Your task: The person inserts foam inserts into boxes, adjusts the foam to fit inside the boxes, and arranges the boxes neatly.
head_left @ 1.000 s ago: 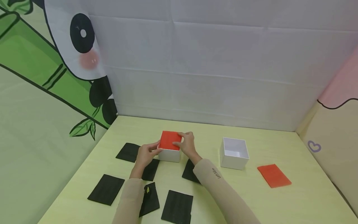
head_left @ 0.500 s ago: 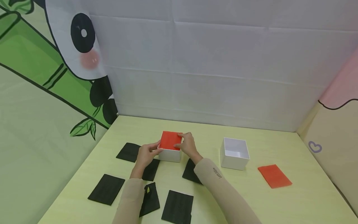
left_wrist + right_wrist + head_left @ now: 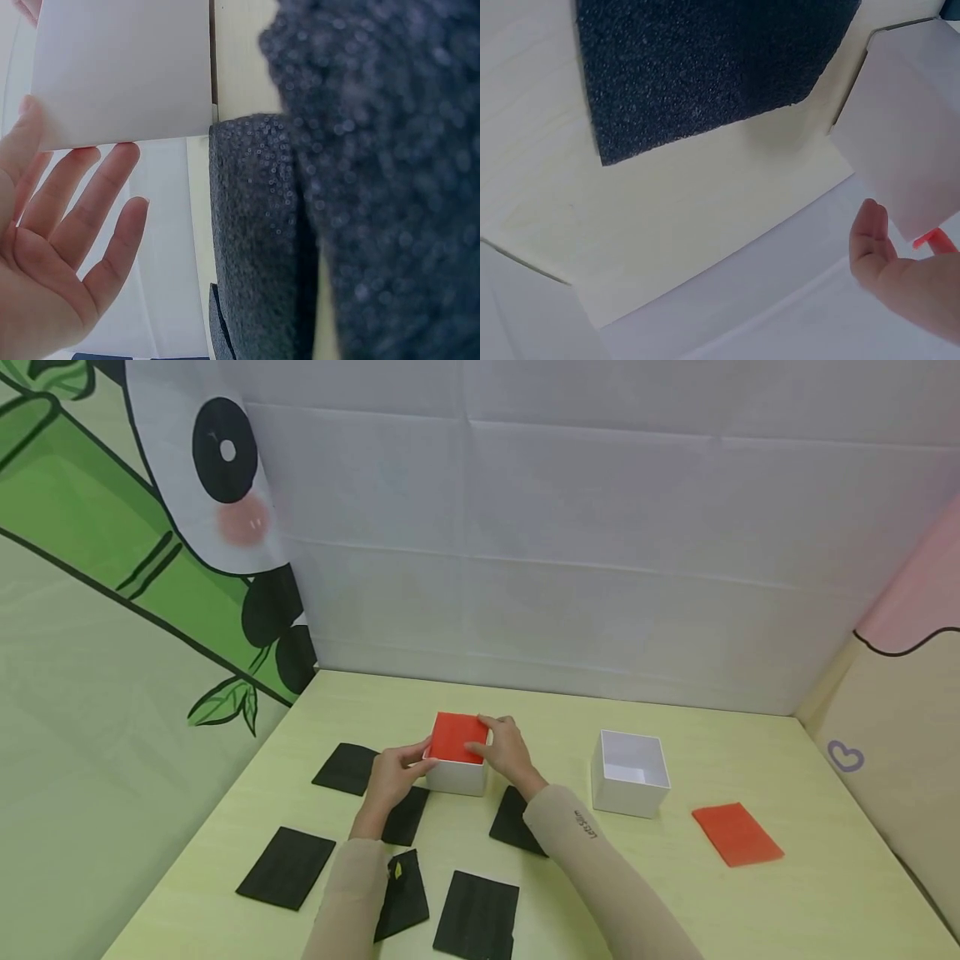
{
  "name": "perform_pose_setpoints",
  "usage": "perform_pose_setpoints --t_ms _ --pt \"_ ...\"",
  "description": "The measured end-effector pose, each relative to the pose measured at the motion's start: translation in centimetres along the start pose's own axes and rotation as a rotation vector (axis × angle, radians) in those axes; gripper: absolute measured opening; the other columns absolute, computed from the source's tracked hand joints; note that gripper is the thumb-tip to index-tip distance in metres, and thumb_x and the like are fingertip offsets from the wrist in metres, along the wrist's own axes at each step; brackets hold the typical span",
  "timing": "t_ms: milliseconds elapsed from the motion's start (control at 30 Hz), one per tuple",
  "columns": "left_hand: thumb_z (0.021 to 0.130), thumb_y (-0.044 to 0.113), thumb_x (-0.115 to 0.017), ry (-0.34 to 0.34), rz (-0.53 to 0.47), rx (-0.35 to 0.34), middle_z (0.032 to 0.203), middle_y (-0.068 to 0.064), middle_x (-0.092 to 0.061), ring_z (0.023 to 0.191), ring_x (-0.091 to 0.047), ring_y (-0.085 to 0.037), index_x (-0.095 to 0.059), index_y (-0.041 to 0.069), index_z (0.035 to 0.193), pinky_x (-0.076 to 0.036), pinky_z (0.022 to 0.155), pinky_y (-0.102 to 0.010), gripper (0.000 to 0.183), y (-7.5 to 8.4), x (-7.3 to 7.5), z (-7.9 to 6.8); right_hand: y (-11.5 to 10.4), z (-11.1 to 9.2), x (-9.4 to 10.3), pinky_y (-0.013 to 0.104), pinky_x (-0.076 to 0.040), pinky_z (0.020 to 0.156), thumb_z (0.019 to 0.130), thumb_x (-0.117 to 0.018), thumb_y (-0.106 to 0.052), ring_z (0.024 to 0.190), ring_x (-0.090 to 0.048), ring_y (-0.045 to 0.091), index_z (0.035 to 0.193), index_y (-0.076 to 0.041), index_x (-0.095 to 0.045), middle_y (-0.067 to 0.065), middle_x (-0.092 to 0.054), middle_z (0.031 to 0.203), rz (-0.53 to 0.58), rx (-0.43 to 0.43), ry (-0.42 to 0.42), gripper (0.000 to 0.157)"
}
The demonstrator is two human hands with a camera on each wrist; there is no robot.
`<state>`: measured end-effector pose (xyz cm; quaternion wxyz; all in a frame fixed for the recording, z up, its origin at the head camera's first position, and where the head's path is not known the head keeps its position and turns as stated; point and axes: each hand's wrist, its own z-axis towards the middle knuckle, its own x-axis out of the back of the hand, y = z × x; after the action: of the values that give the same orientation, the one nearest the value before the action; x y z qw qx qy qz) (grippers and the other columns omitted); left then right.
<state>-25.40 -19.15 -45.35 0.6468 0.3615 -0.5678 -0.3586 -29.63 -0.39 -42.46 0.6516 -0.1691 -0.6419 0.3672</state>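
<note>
The left hand [image 3: 388, 776] gripped the near-left corner of the white box [image 3: 454, 779]; atop it, the right hand [image 3: 510, 751] touched the red sheet [image 3: 453, 737], whether its fingers pinched being unclear.

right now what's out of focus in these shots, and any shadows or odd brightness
Left wrist view: the near dark sheet is out of focus, its glints spread into soft round spots; right wrist view: a faint shadow lies on the table by the lower edge of the black sheet; head view: light is soft, and the red sheet at the left white box looks bright and flat.
</note>
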Motion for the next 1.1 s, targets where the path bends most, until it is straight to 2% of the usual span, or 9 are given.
perform_pose_setpoints --t_ms 233,533,667,767,900,1000,1100 --pt "0.076 0.025 -0.070 0.006 0.002 -0.001 0.117 -0.014 -0.057 0.097 -0.059 -0.026 -0.057 0.014 0.122 -0.048 0.078 -0.039 0.049 -0.1 0.1 0.0 0.0 -0.1 -0.1 0.044 -0.045 0.082 0.084 -0.062 -0.031 0.113 -0.042 0.035 0.124 -0.008 -0.055 0.022 -0.043 0.126 -0.102 -0.048 -0.054 0.046" --pt "0.076 0.026 -0.069 0.005 -0.004 0.002 0.117 -0.014 -0.056 0.097 -0.060 -0.026 -0.057 0.015 0.122 -0.048 0.077 -0.038 0.049 -0.3 0.1 0.1 -0.2 0.2 -0.1 0.035 -0.046 0.065 0.083 -0.062 -0.036 0.096 -0.048 0.025 0.125 -0.013 -0.055 0.014 -0.050 0.113 -0.184 -0.074 -0.117 0.049" --pt "0.076 0.025 -0.069 0.008 -0.012 0.005 0.117 -0.014 -0.056 0.097 -0.060 -0.026 -0.057 0.014 0.121 -0.049 0.076 -0.037 0.048 -0.3 0.0 0.0 -0.3 0.2 -0.1 0.041 -0.045 0.073 0.083 -0.061 -0.038 0.102 -0.046 0.028 0.125 -0.013 -0.055 0.016 -0.049 0.117 -0.228 -0.060 -0.106 0.049" --pt "0.077 0.023 -0.069 0.008 -0.023 0.012 0.116 -0.014 -0.057 0.098 -0.059 -0.027 -0.057 0.013 0.121 -0.049 0.075 -0.036 0.047 -0.2 0.1 -0.1 -0.4 0.2 -0.3 0.047 -0.040 0.082 0.085 -0.059 -0.039 0.111 -0.041 0.032 0.126 -0.013 -0.053 0.018 -0.045 0.124 -0.266 0.002 -0.042 0.049" --pt "0.076 0.022 -0.070 0.014 -0.027 0.007 0.116 -0.014 -0.057 0.100 -0.058 -0.028 -0.058 0.012 0.120 -0.049 0.075 -0.037 0.047 0.0 0.0 -0.1 -0.7 0.3 -0.8 0.046 -0.036 0.089 0.086 -0.056 -0.039 0.114 -0.040 0.031 0.130 -0.010 -0.049 0.016 -0.046 0.126 -0.263 0.180 0.055 0.053" --pt "0.076 0.022 -0.070 0.024 -0.023 -0.015 0.115 -0.014 -0.057 0.099 -0.058 -0.028 -0.058 0.011 0.120 -0.050 0.074 -0.036 0.047 0.1 0.0 0.0 -0.9 0.4 -1.1 0.043 -0.036 0.091 0.086 -0.056 -0.040 0.113 -0.041 0.027 0.132 -0.008 -0.045 0.012 -0.048 0.126 -0.243 0.313 0.039 0.057" --pt "0.075 0.022 -0.070 0.027 -0.024 -0.042 0.115 -0.014 -0.058 0.098 -0.059 -0.028 -0.059 0.010 0.119 -0.050 0.072 -0.034 0.047 0.2 0.0 0.1 -1.1 0.5 -1.2 0.040 -0.039 0.090 0.087 -0.055 -0.040 0.114 -0.041 0.026 0.135 -0.008 -0.041 0.010 -0.048 0.128 -0.234 0.390 -0.036 0.060"
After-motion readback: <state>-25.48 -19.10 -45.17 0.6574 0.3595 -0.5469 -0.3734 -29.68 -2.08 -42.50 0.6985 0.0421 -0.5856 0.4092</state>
